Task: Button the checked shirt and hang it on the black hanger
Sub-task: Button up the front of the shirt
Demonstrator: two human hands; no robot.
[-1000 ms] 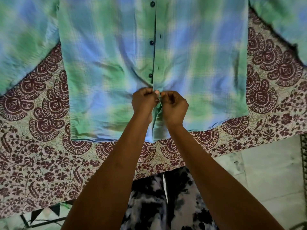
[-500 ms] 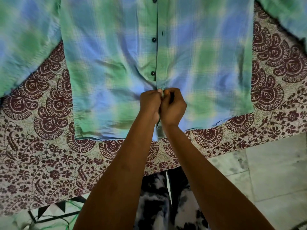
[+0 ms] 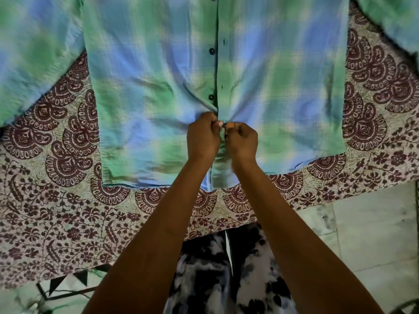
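Note:
The green and blue checked shirt [image 3: 272, 82] lies flat, front up, on a patterned bedspread, its hem toward me. Dark buttons [image 3: 211, 51] run up the left edge of the front opening, with slit buttonholes on the right edge beside them. My left hand [image 3: 203, 138] pinches the left front edge near the hem. My right hand [image 3: 242, 141] pinches the right front edge against it. A small dark button [image 3: 224, 125] shows between my fingertips. Cloth bunches into folds around both hands. The black hanger is out of view.
The maroon floral bedspread [image 3: 56, 211] covers the bed, whose near edge runs across below the shirt hem. Pale floor tiles [image 3: 374, 234] lie at the right. My legs in black and white printed trousers [image 3: 215, 279] stand against the bed edge. The shirt sleeves spread to both upper corners.
My hands stayed at the lowest button near the hem, pressed together, then drew slightly apart, and the button now shows between my fingertips. The view shifted a little.

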